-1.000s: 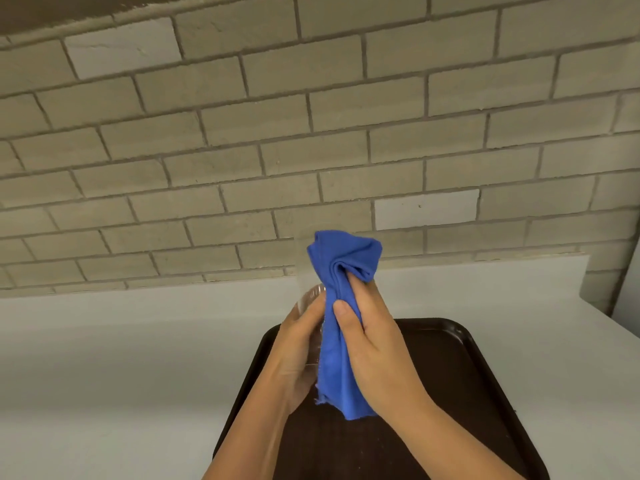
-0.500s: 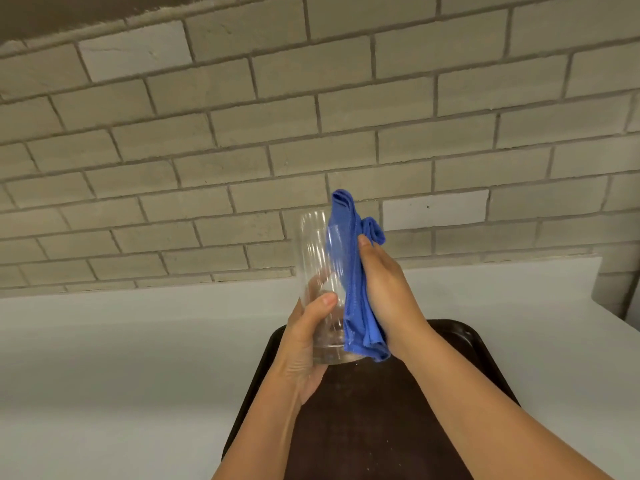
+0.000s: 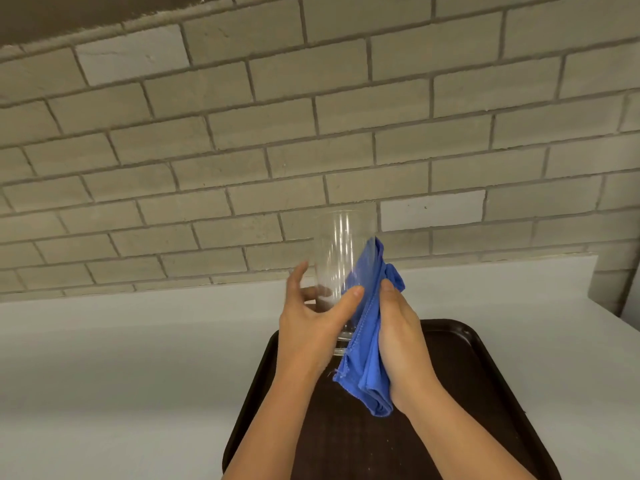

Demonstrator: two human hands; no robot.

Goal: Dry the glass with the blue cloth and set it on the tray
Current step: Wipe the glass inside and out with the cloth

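Note:
A tall clear glass [image 3: 341, 251] stands upright in the air above the dark brown tray [image 3: 485, 375], mouth up. My left hand [image 3: 311, 323] grips its lower part, thumb in front and fingers behind. The blue cloth [image 3: 369, 344] is bunched in my right hand [image 3: 403, 344] and pressed against the glass's right side, its lower end hanging below the base. The base of the glass is partly hidden by my thumb and the cloth.
The tray lies on a white counter [image 3: 121, 375] that runs to a low white backsplash [image 3: 502, 275] under a grey brick wall [image 3: 242, 133]. The counter's right end [image 3: 620, 327] is close to the tray.
The cloth was over the glass's top a second ago. Since then it has slid down the glass's right side, baring the rim, and my left fingers have shifted on the glass.

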